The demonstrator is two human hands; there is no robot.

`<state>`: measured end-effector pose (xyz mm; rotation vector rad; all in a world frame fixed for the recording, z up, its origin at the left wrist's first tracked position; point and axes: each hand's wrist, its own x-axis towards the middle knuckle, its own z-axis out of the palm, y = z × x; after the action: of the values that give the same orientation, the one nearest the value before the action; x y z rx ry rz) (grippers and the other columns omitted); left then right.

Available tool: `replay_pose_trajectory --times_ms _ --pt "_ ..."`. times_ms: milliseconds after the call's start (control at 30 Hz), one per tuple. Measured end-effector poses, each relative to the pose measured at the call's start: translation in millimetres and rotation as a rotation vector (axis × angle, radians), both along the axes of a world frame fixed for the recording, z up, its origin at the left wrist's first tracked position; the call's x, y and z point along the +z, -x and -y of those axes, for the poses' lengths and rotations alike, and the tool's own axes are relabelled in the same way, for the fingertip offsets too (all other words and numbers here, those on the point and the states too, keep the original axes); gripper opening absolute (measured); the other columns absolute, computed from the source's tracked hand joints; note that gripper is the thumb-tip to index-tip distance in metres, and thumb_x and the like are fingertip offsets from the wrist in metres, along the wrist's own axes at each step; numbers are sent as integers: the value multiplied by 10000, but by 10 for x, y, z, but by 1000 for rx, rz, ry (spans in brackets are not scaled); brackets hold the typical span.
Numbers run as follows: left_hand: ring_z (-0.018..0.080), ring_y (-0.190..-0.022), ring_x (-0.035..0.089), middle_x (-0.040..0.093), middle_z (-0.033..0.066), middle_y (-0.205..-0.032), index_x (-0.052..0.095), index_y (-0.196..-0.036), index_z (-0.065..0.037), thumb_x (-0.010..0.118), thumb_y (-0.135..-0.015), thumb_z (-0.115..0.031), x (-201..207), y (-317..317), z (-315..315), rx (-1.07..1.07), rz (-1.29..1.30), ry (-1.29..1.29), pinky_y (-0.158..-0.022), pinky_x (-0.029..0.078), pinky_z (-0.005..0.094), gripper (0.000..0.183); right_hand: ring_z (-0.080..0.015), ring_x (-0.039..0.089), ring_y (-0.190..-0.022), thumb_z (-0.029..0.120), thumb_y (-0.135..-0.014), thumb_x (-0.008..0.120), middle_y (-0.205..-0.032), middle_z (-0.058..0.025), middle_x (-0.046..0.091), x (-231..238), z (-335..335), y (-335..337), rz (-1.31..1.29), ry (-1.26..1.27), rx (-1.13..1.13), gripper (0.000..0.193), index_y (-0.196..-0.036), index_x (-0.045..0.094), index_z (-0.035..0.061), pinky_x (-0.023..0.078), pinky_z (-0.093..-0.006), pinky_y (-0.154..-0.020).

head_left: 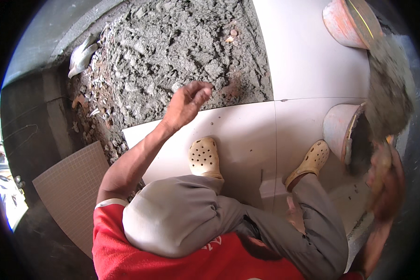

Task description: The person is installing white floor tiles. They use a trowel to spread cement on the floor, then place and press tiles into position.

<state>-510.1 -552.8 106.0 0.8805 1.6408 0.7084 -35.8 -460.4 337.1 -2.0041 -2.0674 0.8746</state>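
Observation:
My left hand (187,103) reaches forward over the seam between a white floor tile (240,135) and the rough grey mortar bed (172,51). Its fingers are loosely curled and hold nothing. My right hand (384,183) is blurred at the right edge and grips what looks like a trowel handle. Above it, a big lump of wet grey mortar (391,88) is lifted over an orange-stained pan (337,128). I squat on the laid tiles in cream clogs, the left foot (203,157) and the right foot (312,161) both on tiles.
A second orange-stained pan (347,21) stands on the far white tile (308,56). A loose tile (72,191) lies back side up at the left. A white rag or bag (81,56) lies at the bed's far left corner, next to a dark concrete ledge (28,121).

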Motion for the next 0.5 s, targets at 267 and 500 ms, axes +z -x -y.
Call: replay_pose_trajectory --times_ms 267,500 --pt "119 -952 644 698 35 -1031 669 -1184 28 628 -1083 -290 -269 194 -57 390 142 -178 -884 531 288 335 -337 592 -1140 152 -945 735 -1224 -232 554 -2294 -83 2452 -232 -34 105 578 -1393 436 -58 469 -453 -1015" --pt "109 -880 644 734 54 -995 694 -1154 -7 602 -1081 -196 -440 478 148 603 10 -88 -786 516 273 222 -347 671 -1021 281 -998 585 -1105 -224 679 -2362 -573 2103 -57 -188 193 436 -1322 522 -5 505 -479 -937"
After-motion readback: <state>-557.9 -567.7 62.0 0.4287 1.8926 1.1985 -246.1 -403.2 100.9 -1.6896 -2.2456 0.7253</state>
